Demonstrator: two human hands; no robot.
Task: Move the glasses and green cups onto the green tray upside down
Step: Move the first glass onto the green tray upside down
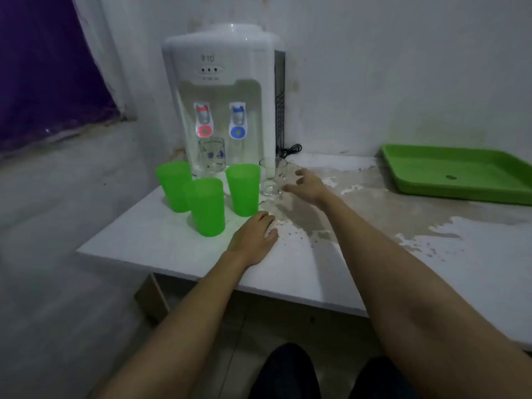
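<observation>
Three green cups stand upright on the white table: one at the left (pixel 173 185), one nearer me (pixel 206 207), one at the right (pixel 243 189). A clear glass (pixel 272 177) stands just right of them. Another glass with a blue print (pixel 211 158) sits under the dispenser taps. The green tray (pixel 460 174) lies at the far right, with nothing on it. My right hand (pixel 306 184) hovers beside the clear glass, fingers spread, close to it but not gripping. My left hand (pixel 254 239) rests flat on the table in front of the cups.
A white water dispenser (pixel 221 93) with a red and a blue tap stands at the back against the wall, a black cord (pixel 290 149) beside it. The table surface (pixel 359 254) is worn and peeling in the middle. The table's left edge drops to the floor.
</observation>
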